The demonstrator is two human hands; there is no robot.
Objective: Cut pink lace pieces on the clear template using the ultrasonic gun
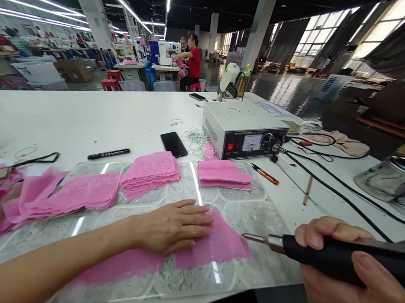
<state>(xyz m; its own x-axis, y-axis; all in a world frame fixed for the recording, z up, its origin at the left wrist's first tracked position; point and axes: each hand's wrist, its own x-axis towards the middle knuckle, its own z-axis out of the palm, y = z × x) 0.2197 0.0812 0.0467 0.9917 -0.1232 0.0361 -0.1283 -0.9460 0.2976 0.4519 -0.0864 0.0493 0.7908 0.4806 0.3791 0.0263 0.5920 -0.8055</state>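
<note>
My left hand (174, 227) lies palm down with its fingers stretched out, on a thin pink fabric piece (225, 241). Another pink piece (123, 265) shows beneath my left forearm. Both pieces rest on a clear mat (257, 216) patterned with grey marbled shapes. In my right hand (342, 252) is a handheld ultrasonic tool (318, 249), my fingers wrapped round its thick black handle. Its narrow metal tip points left at the right edge of the pink piece; whether it touches the fabric I cannot tell.
Stacks of pink lace fabric (150, 173) and folded pink pieces (224, 174) lie behind my left hand. A control box (256, 139) with cables, orange thread snips (265, 174), a phone (173, 144), a marker (108, 154) and a glass jar (393, 181) stand around.
</note>
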